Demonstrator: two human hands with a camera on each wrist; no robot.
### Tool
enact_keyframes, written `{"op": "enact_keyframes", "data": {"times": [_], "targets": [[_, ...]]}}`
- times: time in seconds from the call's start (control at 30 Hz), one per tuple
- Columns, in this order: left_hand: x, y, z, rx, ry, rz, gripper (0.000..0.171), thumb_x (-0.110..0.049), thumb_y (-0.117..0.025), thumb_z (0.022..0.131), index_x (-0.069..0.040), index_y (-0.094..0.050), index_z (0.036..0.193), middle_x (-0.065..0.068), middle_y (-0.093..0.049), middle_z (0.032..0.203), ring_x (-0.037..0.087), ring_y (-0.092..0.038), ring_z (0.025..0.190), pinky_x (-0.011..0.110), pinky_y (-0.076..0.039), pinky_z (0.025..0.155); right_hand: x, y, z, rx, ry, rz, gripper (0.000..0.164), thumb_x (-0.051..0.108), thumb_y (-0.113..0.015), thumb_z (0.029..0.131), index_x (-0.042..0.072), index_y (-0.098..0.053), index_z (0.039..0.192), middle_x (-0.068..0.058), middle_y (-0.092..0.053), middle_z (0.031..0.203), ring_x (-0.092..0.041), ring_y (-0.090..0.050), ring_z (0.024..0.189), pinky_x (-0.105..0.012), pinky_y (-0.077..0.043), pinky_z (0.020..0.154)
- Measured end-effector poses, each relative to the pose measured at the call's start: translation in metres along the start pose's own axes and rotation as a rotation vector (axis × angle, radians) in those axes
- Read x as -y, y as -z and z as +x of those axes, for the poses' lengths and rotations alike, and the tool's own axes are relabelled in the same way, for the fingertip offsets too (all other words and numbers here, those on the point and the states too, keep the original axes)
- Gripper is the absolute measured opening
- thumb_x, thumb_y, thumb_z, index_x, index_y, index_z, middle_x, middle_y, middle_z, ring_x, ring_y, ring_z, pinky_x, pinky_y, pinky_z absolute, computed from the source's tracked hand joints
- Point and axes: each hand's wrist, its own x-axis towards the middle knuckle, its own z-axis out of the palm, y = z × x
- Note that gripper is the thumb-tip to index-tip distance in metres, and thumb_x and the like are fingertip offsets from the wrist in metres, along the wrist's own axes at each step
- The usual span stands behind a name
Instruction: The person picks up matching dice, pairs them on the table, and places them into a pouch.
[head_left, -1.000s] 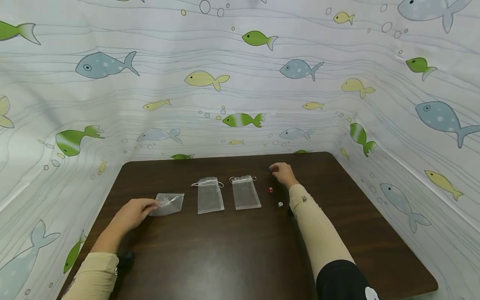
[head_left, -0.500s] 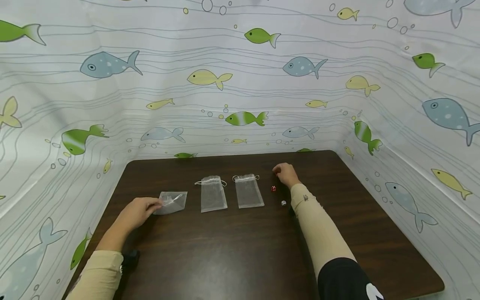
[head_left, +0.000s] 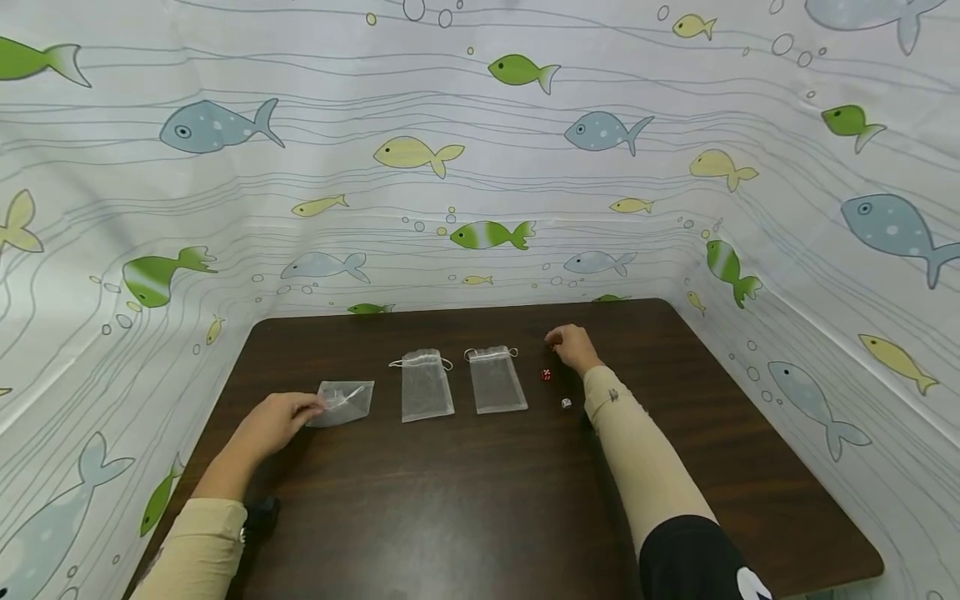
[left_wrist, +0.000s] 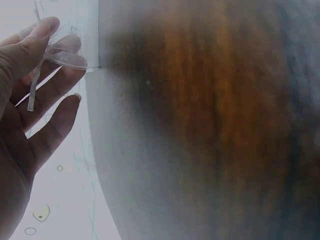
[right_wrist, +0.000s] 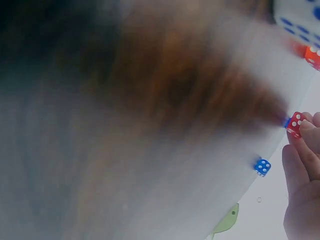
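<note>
At the left, my left hand (head_left: 272, 427) pinches a sheer white drawstring bag (head_left: 352, 402) between thumb and fingers. A ribbon bow (left_wrist: 66, 52) shows by those fingers in the left wrist view. My right hand (head_left: 573, 346) is at the back right, beyond the loose dice. Its thumb and fingers pinch a red die (right_wrist: 295, 124) with white dots, and a bit of blue shows just behind that die. Close to this hand is a blue die (right_wrist: 262, 167) on the table. A loose red die (head_left: 546, 375) and a white die (head_left: 566, 403) lie nearer me.
Two more sheer drawstring bags lie flat side by side, one mid-table (head_left: 426, 387) and the other bag (head_left: 498, 383) to its right. The dark brown table (head_left: 450, 508) has rounded corners. A fish-patterned sheet (head_left: 495, 183) surrounds its back and sides.
The head view has shifted slightly. Blue seen at my right fingertips a second ago is now hidden in the head view. My left hand keeps its pinch on the bag.
</note>
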Motion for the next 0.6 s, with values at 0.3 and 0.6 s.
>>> {"op": "enact_keyframes", "data": {"times": [0.3, 0.6], "targets": [[-0.003, 0.005, 0.000, 0.010, 0.018, 0.013, 0.013, -0.008, -0.072, 0.093, -0.008, -0.078, 0.104, 0.008, -0.076, 0.096, 0.020, -0.068, 0.080, 0.046, -0.056, 0.072, 0.008, 0.008, -0.006, -0.005, 0.077, 0.001, 0.025, -0.006, -0.061, 0.098, -0.003, -0.070, 0.121, -0.019, -0.070, 0.116, -0.034, -0.065, 0.110, -0.048, -0.053, 0.094], [-0.005, 0.005, 0.001, 0.021, 0.006, 0.006, 0.013, -0.007, -0.071, 0.093, -0.006, -0.078, 0.104, 0.008, -0.075, 0.095, 0.019, -0.067, 0.079, 0.045, -0.056, 0.071, 0.013, 0.019, -0.019, 0.006, 0.107, -0.015, 0.024, -0.006, -0.063, 0.097, -0.004, -0.070, 0.120, -0.019, -0.071, 0.113, -0.035, -0.066, 0.108, -0.047, -0.054, 0.093]]}}
